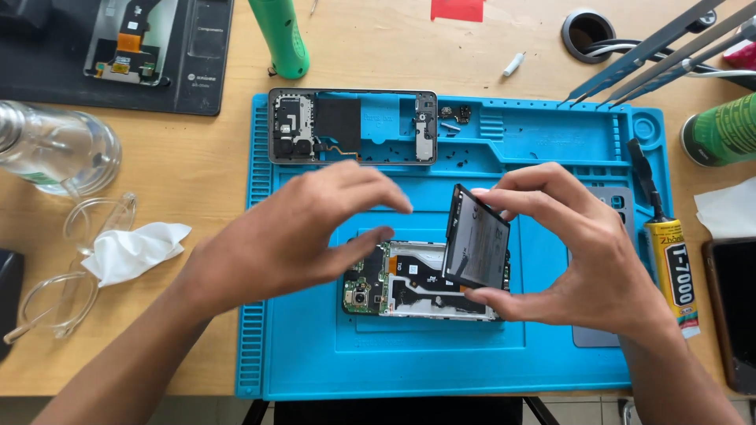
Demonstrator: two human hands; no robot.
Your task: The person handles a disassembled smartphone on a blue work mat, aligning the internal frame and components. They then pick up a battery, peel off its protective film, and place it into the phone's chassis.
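1. A blue work mat [315, 346] with moulded trays along its top edge lay on the wooden table [205, 165]; one small tray held a few tiny dark parts [456, 112], too small to tell apart.
2. A clear glass bottle [55, 148] lay at the left edge; its contents could not be told.
3. The battery [476, 238], a flat dark rectangle with a greyish, reflective face, stood tilted on edge above the opened phone [417, 282].
4. The right hand [579, 256] pinched the battery, fingertips on its upper edge and thumb under its lower edge.
5. The left hand [303, 232] hovered just left of the battery, fingers curved and loosely apart, thumb below them, gripping nothing.
6. The opened phone lay flat on the middle of the mat, showing a green circuit board, a camera lens and white and black inner plates.
7. A second phone frame [352, 126] rested near the mat's top, and a yellow-labelled glue tube [669, 260] lay at its right side.
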